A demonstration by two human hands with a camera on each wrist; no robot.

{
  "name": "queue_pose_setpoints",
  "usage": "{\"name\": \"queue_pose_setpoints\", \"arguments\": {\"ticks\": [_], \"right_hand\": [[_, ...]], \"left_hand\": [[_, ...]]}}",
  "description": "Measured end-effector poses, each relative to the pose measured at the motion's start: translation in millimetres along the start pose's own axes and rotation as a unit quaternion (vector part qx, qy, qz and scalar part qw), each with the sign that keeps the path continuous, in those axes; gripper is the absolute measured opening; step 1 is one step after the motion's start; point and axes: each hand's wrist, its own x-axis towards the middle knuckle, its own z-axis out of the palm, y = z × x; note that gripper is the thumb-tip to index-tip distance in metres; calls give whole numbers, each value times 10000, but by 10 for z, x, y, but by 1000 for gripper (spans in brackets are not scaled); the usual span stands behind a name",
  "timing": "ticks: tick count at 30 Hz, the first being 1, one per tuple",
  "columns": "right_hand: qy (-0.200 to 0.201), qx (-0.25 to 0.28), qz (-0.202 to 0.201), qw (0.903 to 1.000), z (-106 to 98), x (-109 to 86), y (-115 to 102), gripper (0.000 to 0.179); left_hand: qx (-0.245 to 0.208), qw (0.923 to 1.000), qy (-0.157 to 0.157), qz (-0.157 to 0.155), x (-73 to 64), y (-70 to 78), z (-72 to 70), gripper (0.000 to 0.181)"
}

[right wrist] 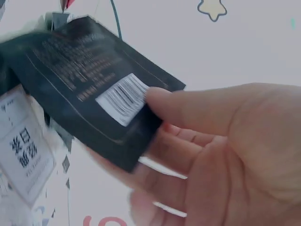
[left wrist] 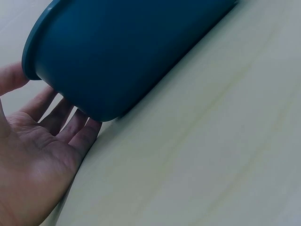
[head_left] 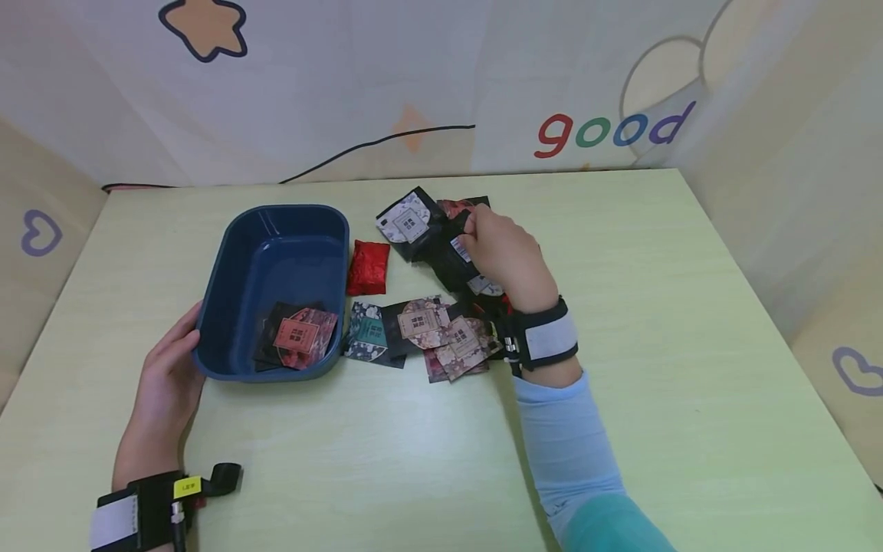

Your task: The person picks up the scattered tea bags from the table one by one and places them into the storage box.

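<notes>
In the right wrist view, my right hand point(right wrist: 207, 141) pinches a black sachet point(right wrist: 89, 70) by one corner, thumb on the barcode side. In the head view that hand point(head_left: 507, 249) is over a cluster of black packets right of the blue bin point(head_left: 276, 222). My left hand point(left wrist: 42, 141) touches the bin's outer wall at its front left with extended fingers, the thumb at the rim. Inside the bin lie a few dark sachets, a red-labelled sachet point(head_left: 306, 337) on top. The wrist hides part of the packets under it.
A shiny red packet point(head_left: 369, 267) lies against the bin's right side. Several patterned sachets point(head_left: 417, 320) overlap in a row in front of it. Farther back is a black packet with a white label point(head_left: 407, 218). A printed curtain point(head_left: 414, 69) hangs behind the table point(head_left: 690, 383).
</notes>
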Motion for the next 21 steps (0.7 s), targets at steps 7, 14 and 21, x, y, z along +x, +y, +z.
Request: {"name": "queue_pose_setpoints", "arguments": {"ticks": [7,14,21], "right_hand": [[963,167,-552,9937,37,-40,-203,20],[1569,276,-1348,9780,56,-182,-489,19],[1642,474,-2221,9599,149,-305,-740,15]], "left_hand": [[14,10000,-37,2,0,2,-9,45],[96,10000,-1,0,0,8,-19,45],[203,9998,-9,13,2,10,-5,46]]}}
